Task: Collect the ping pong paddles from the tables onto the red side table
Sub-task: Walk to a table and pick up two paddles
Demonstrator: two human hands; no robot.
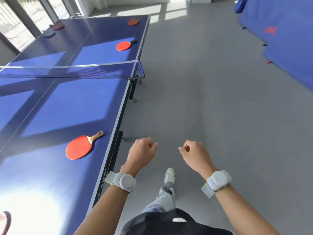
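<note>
A blue ping pong table (50,107) fills the left side. A red paddle (79,147) lies on its near half close to the right edge. Beyond the net lies a second red paddle (124,45), and a third red paddle (133,22) sits at the far right corner. Two more paddles (56,26) rest at the far left edge. Part of another paddle (6,221) shows at the bottom left. My left hand (142,152) and my right hand (194,154) hover over the floor right of the table, fingers curled, holding nothing. No red side table is in view.
The net (67,72) spans the table's middle, its clamp sticking out at the right edge. Grey floor (211,99) stretches to the right. Folded blue tables or mats (288,39) stand at the far right. My foot (169,175) is on the floor between my hands.
</note>
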